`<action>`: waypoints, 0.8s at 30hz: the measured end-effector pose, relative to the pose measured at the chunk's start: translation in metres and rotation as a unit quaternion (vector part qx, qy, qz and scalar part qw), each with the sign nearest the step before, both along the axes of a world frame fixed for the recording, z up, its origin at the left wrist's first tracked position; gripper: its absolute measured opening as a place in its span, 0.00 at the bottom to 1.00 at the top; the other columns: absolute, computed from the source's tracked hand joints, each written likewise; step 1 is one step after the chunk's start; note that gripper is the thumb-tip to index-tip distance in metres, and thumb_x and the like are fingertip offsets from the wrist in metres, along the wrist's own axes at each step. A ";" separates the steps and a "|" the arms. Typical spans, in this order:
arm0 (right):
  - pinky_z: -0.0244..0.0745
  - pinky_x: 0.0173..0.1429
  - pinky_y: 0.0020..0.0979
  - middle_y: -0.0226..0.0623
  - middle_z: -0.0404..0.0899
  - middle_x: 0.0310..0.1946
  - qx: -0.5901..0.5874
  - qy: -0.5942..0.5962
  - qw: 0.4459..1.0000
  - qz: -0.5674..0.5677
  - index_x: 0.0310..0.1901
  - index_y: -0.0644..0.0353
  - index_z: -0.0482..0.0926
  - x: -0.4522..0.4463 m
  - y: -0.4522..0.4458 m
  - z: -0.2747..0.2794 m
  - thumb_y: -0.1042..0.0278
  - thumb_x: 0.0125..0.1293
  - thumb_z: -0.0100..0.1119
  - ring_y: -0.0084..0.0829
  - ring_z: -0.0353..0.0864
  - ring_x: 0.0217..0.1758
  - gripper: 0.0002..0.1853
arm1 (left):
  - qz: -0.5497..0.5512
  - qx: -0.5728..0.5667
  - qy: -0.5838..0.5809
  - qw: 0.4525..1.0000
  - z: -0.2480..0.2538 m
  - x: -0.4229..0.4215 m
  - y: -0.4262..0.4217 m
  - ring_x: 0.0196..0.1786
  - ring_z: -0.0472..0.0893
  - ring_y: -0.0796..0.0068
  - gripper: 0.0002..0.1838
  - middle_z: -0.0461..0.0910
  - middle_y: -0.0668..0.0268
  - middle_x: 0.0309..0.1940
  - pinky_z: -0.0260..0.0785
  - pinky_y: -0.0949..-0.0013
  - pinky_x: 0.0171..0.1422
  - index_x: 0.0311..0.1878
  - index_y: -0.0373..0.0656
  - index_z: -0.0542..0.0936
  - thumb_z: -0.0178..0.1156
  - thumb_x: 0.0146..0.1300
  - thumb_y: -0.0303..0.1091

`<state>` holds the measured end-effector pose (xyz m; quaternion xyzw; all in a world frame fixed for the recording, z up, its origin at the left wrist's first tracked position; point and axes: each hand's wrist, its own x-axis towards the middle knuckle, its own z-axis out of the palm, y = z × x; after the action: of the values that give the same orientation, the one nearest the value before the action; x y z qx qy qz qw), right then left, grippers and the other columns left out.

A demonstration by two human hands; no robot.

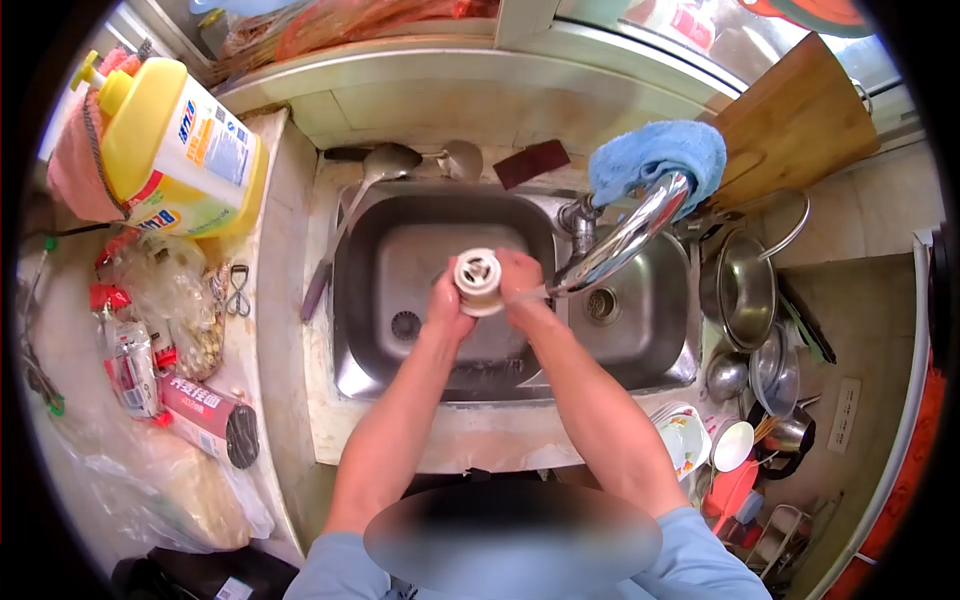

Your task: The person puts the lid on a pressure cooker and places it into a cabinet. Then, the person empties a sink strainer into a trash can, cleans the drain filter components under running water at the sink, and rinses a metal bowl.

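Over the large left basin of the steel sink point(375, 345), both of my hands are closed around a white round part with dark slots in its top point(478, 270). My left hand point(448, 306) grips its left side. On the other side, my right hand point(522, 280) holds it, slightly blurred. The chrome faucet point(625, 240) reaches in from the right, its spout end close to my right wrist. What the part belongs to cannot be made out.
A blue cloth point(660, 160) hangs over the faucet. Behind the sink lie a ladle point(392, 160) and a dark red block point(531, 163). A yellow detergent jug point(185, 150) stands left. Steel bowls point(740, 290), dishes point(683, 440) and a wooden board point(790, 125) occupy the right.
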<state>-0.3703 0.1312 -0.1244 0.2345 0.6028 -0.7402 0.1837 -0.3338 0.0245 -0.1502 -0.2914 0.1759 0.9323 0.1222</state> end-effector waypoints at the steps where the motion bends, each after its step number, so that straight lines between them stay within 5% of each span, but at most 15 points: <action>1: 0.72 0.43 0.35 0.38 0.81 0.32 0.182 0.099 0.977 0.056 0.40 0.66 0.79 0.001 -0.008 -0.003 0.56 0.70 0.47 0.30 0.79 0.36 0.19 | 0.023 0.015 -0.009 1.000 -0.006 -0.002 -0.001 0.50 0.78 0.67 0.20 0.79 0.62 0.47 0.69 0.60 0.59 0.50 0.41 0.76 0.40 0.73 0.45; 2: 0.70 0.47 0.40 0.45 0.79 0.35 0.229 0.172 0.957 0.043 0.41 0.67 0.77 0.001 -0.017 0.001 0.55 0.70 0.44 0.39 0.79 0.39 0.21 | 0.033 -0.030 -0.038 0.998 -0.003 -0.009 -0.004 0.49 0.78 0.67 0.20 0.79 0.62 0.46 0.70 0.61 0.57 0.50 0.40 0.76 0.42 0.72 0.45; 3: 0.67 0.51 0.42 0.51 0.76 0.40 0.386 0.314 0.866 0.054 0.44 0.67 0.76 0.007 -0.024 0.004 0.55 0.71 0.40 0.45 0.75 0.46 0.21 | 0.040 -0.074 -0.071 0.994 -0.001 -0.016 -0.007 0.48 0.79 0.68 0.20 0.79 0.62 0.45 0.71 0.62 0.54 0.49 0.40 0.77 0.44 0.72 0.46; 4: 0.64 0.54 0.45 0.53 0.73 0.44 0.357 0.321 0.872 0.094 0.47 0.67 0.75 0.011 -0.025 0.017 0.57 0.70 0.41 0.51 0.70 0.52 0.20 | 0.013 -0.149 -0.094 0.984 -0.001 -0.024 -0.014 0.46 0.79 0.68 0.21 0.79 0.61 0.44 0.72 0.62 0.51 0.49 0.38 0.77 0.45 0.71 0.46; 5: 0.64 0.55 0.45 0.53 0.72 0.44 0.398 0.398 0.826 0.021 0.48 0.66 0.74 0.018 -0.036 0.003 0.55 0.67 0.48 0.51 0.70 0.53 0.20 | -0.016 -0.223 -0.115 0.968 0.000 -0.032 -0.022 0.44 0.79 0.69 0.21 0.79 0.60 0.43 0.72 0.63 0.47 0.49 0.37 0.77 0.47 0.70 0.47; 7: 0.67 0.54 0.42 0.51 0.74 0.44 0.381 0.375 0.841 0.081 0.48 0.67 0.74 0.018 -0.028 0.009 0.53 0.63 0.55 0.48 0.73 0.51 0.23 | -0.050 -0.350 -0.070 0.933 0.017 -0.032 -0.024 0.41 0.79 0.69 0.21 0.79 0.62 0.41 0.73 0.61 0.44 0.47 0.39 0.77 0.47 0.70 0.48; 10: 0.71 0.46 0.37 0.47 0.78 0.36 0.227 0.316 0.921 0.029 0.42 0.69 0.76 0.009 -0.033 0.025 0.56 0.58 0.63 0.39 0.78 0.39 0.21 | -0.102 -0.383 -0.095 0.913 0.054 -0.029 -0.026 0.40 0.78 0.71 0.21 0.79 0.60 0.40 0.72 0.64 0.44 0.49 0.35 0.75 0.43 0.72 0.45; 15: 0.71 0.46 0.29 0.35 0.80 0.34 0.089 0.118 0.988 -0.037 0.39 0.66 0.81 -0.017 -0.032 0.006 0.62 0.63 0.55 0.27 0.76 0.37 0.14 | -0.115 -0.317 0.067 0.939 0.038 -0.010 -0.014 0.45 0.78 0.74 0.17 0.78 0.61 0.45 0.69 0.68 0.52 0.54 0.36 0.72 0.48 0.71 0.39; 17: 0.71 0.46 0.29 0.36 0.79 0.36 0.052 0.132 0.986 -0.087 0.40 0.67 0.80 -0.014 -0.030 0.006 0.64 0.61 0.56 0.27 0.76 0.38 0.14 | -0.095 -0.486 0.105 0.862 0.047 -0.001 0.006 0.47 0.77 0.76 0.16 0.79 0.63 0.45 0.68 0.69 0.55 0.56 0.38 0.71 0.54 0.66 0.31; 19: 0.71 0.46 0.32 0.41 0.80 0.38 0.081 0.178 0.977 -0.083 0.41 0.66 0.79 -0.005 -0.031 0.010 0.60 0.63 0.54 0.33 0.78 0.40 0.16 | -0.107 -0.526 0.102 0.837 0.051 -0.001 0.002 0.47 0.77 0.76 0.19 0.79 0.64 0.44 0.68 0.70 0.54 0.56 0.40 0.71 0.57 0.61 0.24; 21: 0.72 0.46 0.37 0.47 0.80 0.38 0.326 0.253 0.911 -0.006 0.42 0.64 0.79 0.011 -0.029 0.030 0.56 0.65 0.50 0.39 0.80 0.41 0.18 | -0.184 -0.596 0.195 0.757 0.042 0.001 -0.006 0.48 0.77 0.74 0.19 0.79 0.63 0.44 0.68 0.69 0.54 0.55 0.39 0.70 0.57 0.59 0.23; 22: 0.73 0.46 0.41 0.51 0.80 0.37 0.330 0.234 0.914 0.031 0.43 0.62 0.78 0.009 -0.022 0.033 0.53 0.66 0.48 0.43 0.80 0.40 0.19 | -0.182 -0.597 0.192 0.757 0.047 0.002 -0.012 0.48 0.77 0.74 0.19 0.79 0.63 0.44 0.68 0.69 0.54 0.55 0.39 0.70 0.57 0.59 0.23; 24: 0.73 0.45 0.41 0.51 0.80 0.36 0.326 0.223 0.915 0.079 0.44 0.63 0.77 0.005 -0.011 0.031 0.54 0.65 0.50 0.43 0.81 0.39 0.18 | -0.271 -0.601 0.281 0.697 0.065 0.000 -0.021 0.44 0.79 0.50 0.19 0.80 0.51 0.38 0.69 0.61 0.50 0.52 0.36 0.70 0.56 0.57 0.25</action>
<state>-0.3651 0.1206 -0.0936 0.0614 0.8526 -0.5187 0.0156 -0.3334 0.0039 -0.0856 0.0328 0.7965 0.5930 0.1133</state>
